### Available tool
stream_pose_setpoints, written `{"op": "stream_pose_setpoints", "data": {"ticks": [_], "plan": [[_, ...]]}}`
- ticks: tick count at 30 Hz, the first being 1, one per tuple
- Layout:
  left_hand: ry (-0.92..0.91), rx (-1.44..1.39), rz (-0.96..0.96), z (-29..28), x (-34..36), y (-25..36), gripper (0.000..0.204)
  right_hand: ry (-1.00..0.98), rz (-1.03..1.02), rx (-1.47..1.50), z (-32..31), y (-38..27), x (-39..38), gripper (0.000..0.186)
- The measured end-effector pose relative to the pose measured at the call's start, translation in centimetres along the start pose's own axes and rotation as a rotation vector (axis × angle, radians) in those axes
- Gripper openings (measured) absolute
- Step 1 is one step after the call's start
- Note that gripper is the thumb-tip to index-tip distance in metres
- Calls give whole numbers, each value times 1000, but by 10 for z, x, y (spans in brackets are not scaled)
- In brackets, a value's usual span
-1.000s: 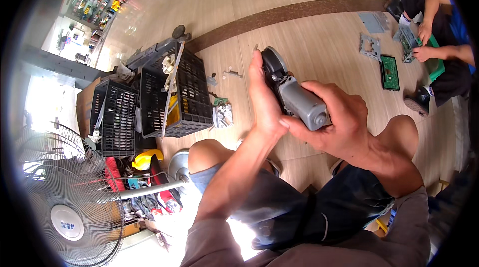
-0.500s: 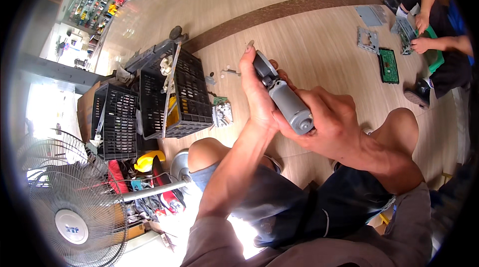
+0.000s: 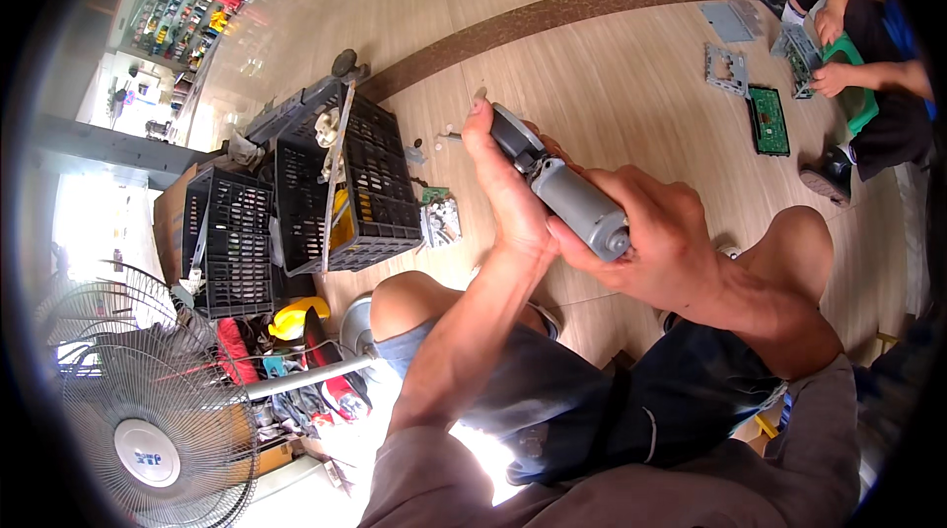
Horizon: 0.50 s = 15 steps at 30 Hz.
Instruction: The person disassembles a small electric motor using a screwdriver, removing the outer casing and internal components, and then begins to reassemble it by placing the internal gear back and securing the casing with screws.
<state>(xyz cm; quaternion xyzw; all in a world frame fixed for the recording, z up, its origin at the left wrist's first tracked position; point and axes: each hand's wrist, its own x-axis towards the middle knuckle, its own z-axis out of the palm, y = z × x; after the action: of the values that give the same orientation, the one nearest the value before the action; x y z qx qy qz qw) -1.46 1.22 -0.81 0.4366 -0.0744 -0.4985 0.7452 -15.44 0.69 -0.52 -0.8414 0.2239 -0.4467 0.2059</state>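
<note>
Out in front of me, between both hands, is a geared electric motor (image 3: 580, 205). It has a smooth grey cylinder with a small round boss on its near end and a flat, dark rounded housing at its far end. My left hand (image 3: 508, 195) is closed round the housing side, its thumb stretched up along the edge and its other fingers mostly hidden behind. Wrapped about the grey cylinder from the right is my right hand (image 3: 659, 237), with the cylinder's near end showing beside its thumb. The motor tilts, dark end up and to the left.
Two black plastic crates (image 3: 370, 188) stand on the floor at left, with small parts (image 3: 441, 222) beside them. A standing fan (image 3: 148, 449) is at lower left. At far right a co-worker's hands (image 3: 834, 79) hold a metal frame near a green circuit board (image 3: 767, 122).
The cylinder's near end has swung slightly to the right, and the dark end has shifted a little to the left. Both hands keep their hold.
</note>
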Motion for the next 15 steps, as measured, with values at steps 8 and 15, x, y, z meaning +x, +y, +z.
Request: {"op": "stream_pose_setpoints", "data": {"ticks": [8, 15], "plan": [[29, 31, 33, -6, 2, -1, 59, -49, -42, 36, -2, 5, 3, 42], [17, 77, 139, 4, -5, 7, 53, -8, -10, 185, -7, 14, 8, 36]]}}
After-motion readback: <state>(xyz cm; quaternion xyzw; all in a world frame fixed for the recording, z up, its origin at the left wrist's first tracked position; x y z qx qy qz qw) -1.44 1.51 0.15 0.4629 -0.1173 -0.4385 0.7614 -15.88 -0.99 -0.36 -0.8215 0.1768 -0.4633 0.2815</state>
